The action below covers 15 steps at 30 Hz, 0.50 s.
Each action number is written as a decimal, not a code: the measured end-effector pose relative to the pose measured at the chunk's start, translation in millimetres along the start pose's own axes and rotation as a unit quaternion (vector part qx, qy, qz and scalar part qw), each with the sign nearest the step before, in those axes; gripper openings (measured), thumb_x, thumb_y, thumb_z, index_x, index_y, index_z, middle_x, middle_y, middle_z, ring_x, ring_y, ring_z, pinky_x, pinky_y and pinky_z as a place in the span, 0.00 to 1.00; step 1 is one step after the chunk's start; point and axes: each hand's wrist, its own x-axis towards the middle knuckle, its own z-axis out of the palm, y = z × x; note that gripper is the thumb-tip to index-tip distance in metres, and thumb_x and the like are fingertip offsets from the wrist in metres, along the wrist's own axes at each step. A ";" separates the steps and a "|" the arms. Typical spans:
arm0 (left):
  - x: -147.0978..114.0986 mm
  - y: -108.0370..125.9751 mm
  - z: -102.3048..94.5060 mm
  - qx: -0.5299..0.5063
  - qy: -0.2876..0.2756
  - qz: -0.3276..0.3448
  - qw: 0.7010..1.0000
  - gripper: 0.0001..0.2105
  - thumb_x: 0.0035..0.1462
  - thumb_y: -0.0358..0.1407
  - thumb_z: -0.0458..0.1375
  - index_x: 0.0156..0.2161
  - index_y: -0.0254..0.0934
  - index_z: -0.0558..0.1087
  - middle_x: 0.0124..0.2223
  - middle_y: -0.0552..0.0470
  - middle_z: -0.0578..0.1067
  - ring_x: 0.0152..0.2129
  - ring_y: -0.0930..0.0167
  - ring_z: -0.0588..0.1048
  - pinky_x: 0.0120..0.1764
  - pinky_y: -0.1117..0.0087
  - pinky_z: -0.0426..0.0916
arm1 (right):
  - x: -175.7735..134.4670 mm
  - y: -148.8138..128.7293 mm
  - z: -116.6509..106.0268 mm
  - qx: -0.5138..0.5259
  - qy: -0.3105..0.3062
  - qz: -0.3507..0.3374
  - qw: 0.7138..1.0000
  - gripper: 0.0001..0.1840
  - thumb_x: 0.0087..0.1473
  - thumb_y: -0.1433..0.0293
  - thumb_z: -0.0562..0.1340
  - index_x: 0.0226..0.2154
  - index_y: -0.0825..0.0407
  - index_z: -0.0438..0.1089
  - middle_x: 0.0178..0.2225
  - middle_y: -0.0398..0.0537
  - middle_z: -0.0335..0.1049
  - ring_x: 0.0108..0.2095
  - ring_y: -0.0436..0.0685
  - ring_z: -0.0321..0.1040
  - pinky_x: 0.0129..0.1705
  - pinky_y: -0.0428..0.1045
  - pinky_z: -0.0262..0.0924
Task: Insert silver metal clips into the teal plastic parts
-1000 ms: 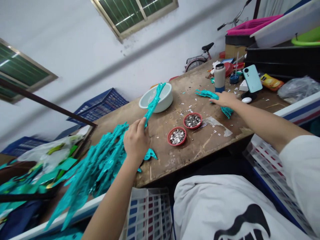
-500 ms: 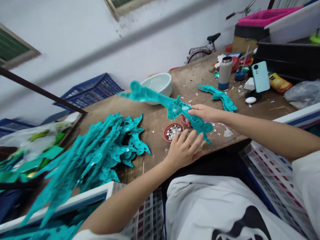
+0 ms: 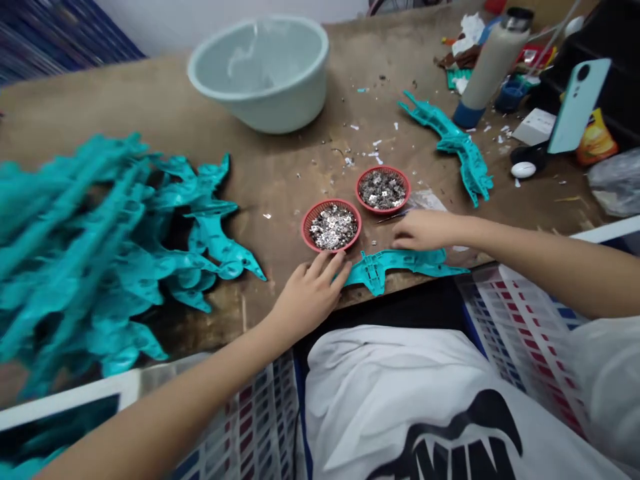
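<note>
A long teal plastic part (image 3: 413, 261) lies at the table's near edge, its ribbed inner side up. My left hand (image 3: 311, 290) rests at its left end with fingers stretched and slightly apart, hiding that end. Above the part's right half, my right hand (image 3: 425, 230) has curled fingers closed around slim dark tweezers (image 3: 389, 219), whose tips point left. Beyond the hands stand two red baskets of small metal clips, the left one (image 3: 305, 233) just past my left fingertips, the other (image 3: 359, 190) farther back.
Many teal parts (image 3: 125, 247) are heaped on the left. Another teal part (image 3: 450, 140) lies back right, near a bottle (image 3: 493, 70) and a propped phone (image 3: 577, 107). A pale basin (image 3: 285, 110) stands at the back. Plastic crates (image 3: 530, 333) flank my lap.
The teal part has come down from the air onto the table edge. My right hand has let go of it and closed on the tweezers. The view has tilted down.
</note>
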 end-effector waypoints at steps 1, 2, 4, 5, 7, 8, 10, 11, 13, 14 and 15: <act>-1.0 0.0 0.5 -0.013 -0.005 0.005 1.000 0.29 0.80 0.35 0.64 0.81 0.43 0.81 0.85 0.35 0.77 0.81 0.41 0.78 0.64 0.44 0.87 | -1.4 2.9 -3.2 -0.025 0.044 0.006 0.999 0.17 0.76 0.53 0.67 0.43 0.46 0.87 0.43 0.57 0.88 0.48 0.71 0.81 0.58 0.61 0.70; -1.8 -0.3 0.3 -0.027 -0.010 0.010 1.000 0.29 0.80 0.37 0.65 0.81 0.45 0.82 0.86 0.36 0.76 0.82 0.40 0.76 0.66 0.41 0.86 | -1.8 7.1 -6.8 -0.053 0.093 0.004 0.994 0.20 0.79 0.54 0.63 0.51 0.46 0.89 0.51 0.60 0.90 0.56 0.75 0.82 0.64 0.65 0.71; -3.5 -1.0 -0.6 -0.055 -0.021 0.015 0.998 0.28 0.77 0.39 0.68 0.79 0.49 0.84 0.88 0.39 0.73 0.85 0.39 0.73 0.72 0.36 0.83 | 0.1 18.1 -12.9 -0.111 0.165 -0.014 0.980 0.26 0.81 0.57 0.60 0.65 0.48 0.88 0.64 0.64 0.88 0.69 0.80 0.79 0.75 0.72 0.69; -4.6 -1.4 -0.6 -0.071 -0.027 0.013 0.997 0.29 0.76 0.40 0.69 0.78 0.50 0.85 0.89 0.40 0.71 0.87 0.38 0.70 0.75 0.34 0.82 | 1.9 24.0 -14.8 -0.136 0.173 -0.025 0.975 0.28 0.81 0.58 0.61 0.69 0.50 0.87 0.68 0.65 0.86 0.72 0.82 0.76 0.78 0.75 0.68; -7.5 -2.2 1.4 -0.105 -0.041 0.005 0.994 0.30 0.71 0.41 0.73 0.77 0.53 0.86 0.91 0.42 0.67 0.89 0.38 0.65 0.79 0.30 0.78 | 5.0 33.7 -16.3 -0.169 0.139 -0.030 0.975 0.31 0.78 0.61 0.63 0.73 0.55 0.85 0.71 0.69 0.83 0.74 0.85 0.75 0.79 0.79 0.68; -9.2 -2.4 3.2 -0.120 -0.046 -0.001 0.992 0.32 0.69 0.41 0.75 0.77 0.54 0.86 0.92 0.42 0.65 0.90 0.37 0.63 0.80 0.28 0.76 | 5.7 36.5 -16.4 -0.178 0.118 -0.025 0.977 0.31 0.78 0.61 0.64 0.73 0.57 0.85 0.71 0.71 0.82 0.73 0.85 0.75 0.78 0.79 0.69; -12.6 -2.7 7.2 -0.137 -0.049 -0.002 0.989 0.35 0.67 0.43 0.76 0.78 0.52 0.85 0.93 0.41 0.62 0.91 0.36 0.59 0.82 0.25 0.73 | 4.5 37.6 -17.1 -0.192 0.100 -0.017 0.976 0.30 0.79 0.60 0.64 0.72 0.58 0.85 0.70 0.73 0.82 0.72 0.86 0.76 0.77 0.80 0.70; -14.2 -2.7 8.8 -0.141 -0.044 0.005 0.989 0.35 0.67 0.43 0.76 0.79 0.50 0.85 0.93 0.40 0.61 0.92 0.37 0.59 0.83 0.25 0.72 | 2.8 36.3 -18.1 -0.197 0.097 -0.016 0.975 0.29 0.80 0.58 0.64 0.70 0.57 0.86 0.68 0.73 0.83 0.71 0.86 0.76 0.77 0.80 0.70; -17.4 -2.7 10.9 -0.147 -0.029 0.032 0.988 0.36 0.70 0.41 0.74 0.81 0.49 0.82 0.93 0.40 0.61 0.91 0.40 0.61 0.86 0.28 0.69 | -1.6 31.8 -21.4 -0.205 0.090 -0.021 0.974 0.26 0.80 0.57 0.64 0.66 0.53 0.88 0.65 0.69 0.85 0.69 0.85 0.78 0.75 0.79 0.71; -19.1 -2.8 11.6 -0.151 -0.019 0.052 0.987 0.36 0.71 0.40 0.72 0.82 0.48 0.81 0.93 0.41 0.62 0.90 0.42 0.64 0.87 0.31 0.68 | -3.7 29.4 -23.4 -0.205 0.088 -0.022 0.975 0.25 0.80 0.56 0.64 0.64 0.51 0.88 0.63 0.67 0.87 0.67 0.84 0.79 0.73 0.78 0.72; -21.2 -3.0 12.5 -0.158 -0.009 0.073 0.985 0.36 0.72 0.38 0.71 0.83 0.47 0.80 0.92 0.41 0.65 0.88 0.44 0.68 0.88 0.34 0.68 | -5.5 27.6 -25.1 -0.203 0.091 -0.020 0.975 0.23 0.81 0.56 0.63 0.60 0.50 0.89 0.60 0.66 0.88 0.64 0.83 0.81 0.70 0.77 0.73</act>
